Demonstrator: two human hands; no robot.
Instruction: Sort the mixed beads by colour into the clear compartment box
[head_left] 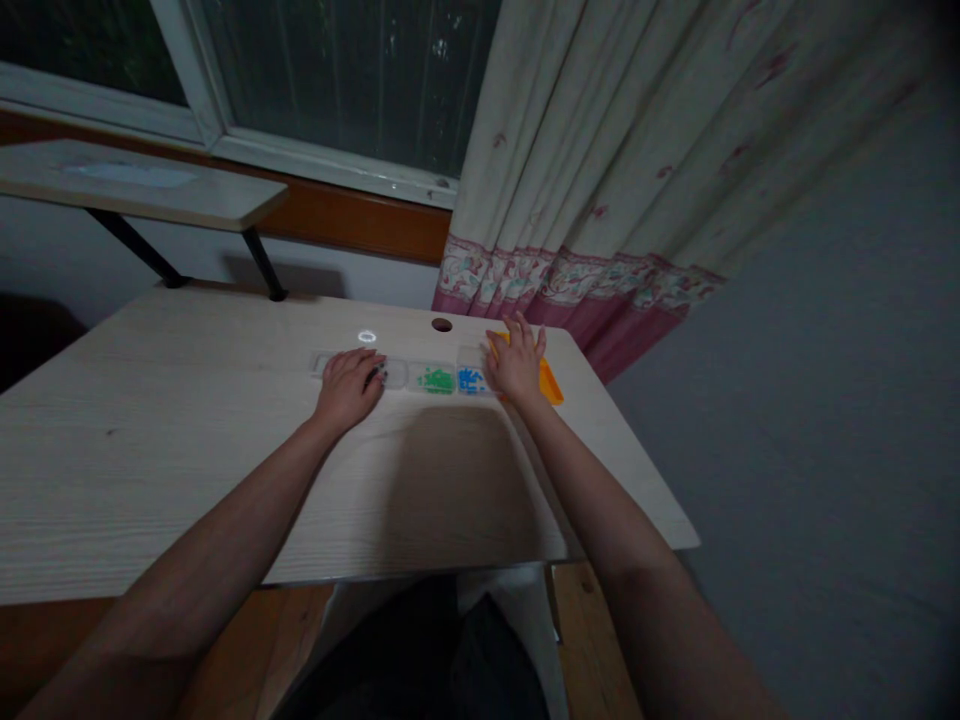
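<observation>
My left hand (pixel 349 390) lies over the left end of a row of clear plastic compartments (pixel 397 374), hiding part of it. Its thumb and fingers are apart, and something small and dark shows between them; I cannot make out what it is. Small green pieces (pixel 436 379) fill one compartment, and small blue pieces (pixel 471 380) lie in the one to its right. With fingers spread, my right hand (pixel 519 360) rests over an orange-yellow tray (pixel 551 384) and the edge of the blue pieces' compartment. The hand covers much of the tray.
All this stands toward the back right of a pale wooden desk (pixel 187 430). Behind it are a round cable hole (pixel 442 325) and a patterned curtain (pixel 570 270). A raised shelf (pixel 150 185) on black legs stands at the back left.
</observation>
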